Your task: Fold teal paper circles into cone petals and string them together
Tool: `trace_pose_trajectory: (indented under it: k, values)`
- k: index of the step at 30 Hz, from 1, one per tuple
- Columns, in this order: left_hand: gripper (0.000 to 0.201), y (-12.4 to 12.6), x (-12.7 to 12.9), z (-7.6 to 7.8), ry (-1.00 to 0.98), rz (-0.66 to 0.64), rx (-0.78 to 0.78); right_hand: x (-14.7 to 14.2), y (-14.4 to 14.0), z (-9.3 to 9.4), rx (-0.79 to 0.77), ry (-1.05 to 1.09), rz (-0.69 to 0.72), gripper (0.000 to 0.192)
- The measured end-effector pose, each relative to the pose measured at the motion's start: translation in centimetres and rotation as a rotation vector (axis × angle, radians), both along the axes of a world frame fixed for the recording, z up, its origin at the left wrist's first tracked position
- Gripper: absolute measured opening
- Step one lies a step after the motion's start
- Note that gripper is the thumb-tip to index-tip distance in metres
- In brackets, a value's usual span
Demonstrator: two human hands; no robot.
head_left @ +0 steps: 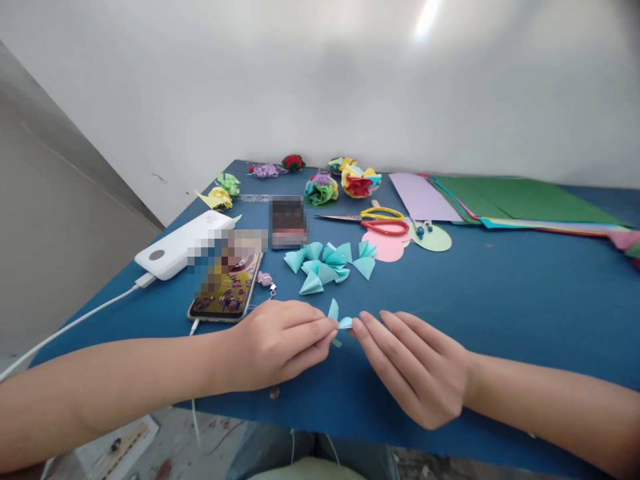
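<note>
Two hands, the left hand (pixel 277 343) and the right hand (pixel 413 367), pinch a tiny blue paper piece (pixel 339 317) between their fingertips just above the blue table (pixel 500 293); it looks light, thin and easy to crumple, best held by its edges.

Bright, even light filled the scene; a glare streak marked the wall (pixel 425 20) above. Shadows were faint, and the edges bowed from wide-angle distortion.

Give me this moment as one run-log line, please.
left hand: pinching folded paper piece | right hand: pinching same | scissors: idle
</note>
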State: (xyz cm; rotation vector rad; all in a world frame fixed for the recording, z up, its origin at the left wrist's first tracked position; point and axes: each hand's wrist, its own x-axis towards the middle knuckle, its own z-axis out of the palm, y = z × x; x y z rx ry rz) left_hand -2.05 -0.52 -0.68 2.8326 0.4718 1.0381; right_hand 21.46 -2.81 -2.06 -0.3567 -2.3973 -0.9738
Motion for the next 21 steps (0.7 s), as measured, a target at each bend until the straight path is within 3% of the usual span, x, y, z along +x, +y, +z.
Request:
trace_pose_trajectory:
  k: [7,10,15,18,21]
  values:
    - [0.015,0.14,0.1,0.39,0.03,-0.004,0.06,-0.24,0.02,0.24,-0.007,0.012,-0.022,0.029]
    - [0.015,0.23,0.02,0.63,0.082,-0.005,0.236,-0.35,0.2,0.29,-0.016,0.014,-0.005,0.027]
    - [0.017,-0.03,-0.16,0.85,0.14,0.167,0.581,-0.45,0.42,0.48,0.065,-0.045,0.026,0.026]
    - [0.015,-0.14,-0.16,0.82,0.167,0.178,0.653,-0.56,0.42,0.52,0.05,-0.036,0.009,0.025]
    - [0.014,-0.06,-0.14,0.71,0.206,0.174,0.654,-0.72,0.52,0.29,-0.086,0.071,-0.016,0.024]
